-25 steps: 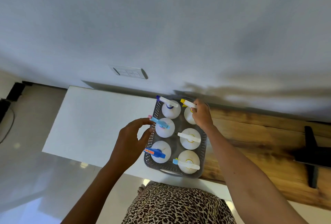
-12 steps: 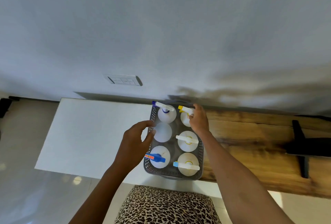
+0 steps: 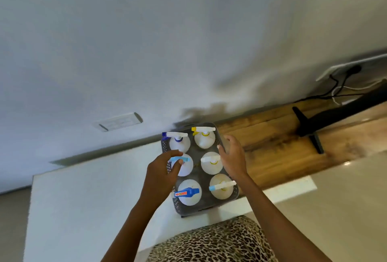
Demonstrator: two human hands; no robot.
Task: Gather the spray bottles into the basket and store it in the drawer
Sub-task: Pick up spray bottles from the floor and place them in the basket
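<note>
Hands: both are at the basket (image 3: 188,211), one on each long side.
Left hand: the left hand (image 3: 162,170) is at the basket's left side, its fingers curved, with a light-blue nozzle (image 3: 181,159) lying between forefinger and thumb. I cannot tell whether it pinches the nozzle or only hovers by it.
Right hand: the right hand (image 3: 233,158) is open with its fingers spread, just beside the basket's right rim. Contact with the rim is unclear.
Basket: it stands on the white surface (image 3: 94,199) with its right side next to the wooden top (image 3: 272,146). Its near end is close to the surface's front edge.
Bottles: six bottles (image 3: 211,164) stand upright inside the basket in two rows of three.
Drawer: not in view.
Risk, grip: if the left hand pulls on the nozzle and not the rim, one bottle probably comes up alone, or its trigger gets squeezed.
Risk, tilt: the load looks heavy and tall, so an uneven lift likely tips the bottles against each other or over the rim.
Risk, flex: the mesh walls may bow if held at the middle only.
Risk, nozzles: the two heads at the basket's far end reach past its rim and may catch on a drawer front.
Risk, edge: a nudge toward the person could push the basket off the surface.
Writing: a red-orange sticker (image 3: 181,194) on the dark-blue head at the basket's near left carries marks too small to read. No brand is legible anywhere.
</note>
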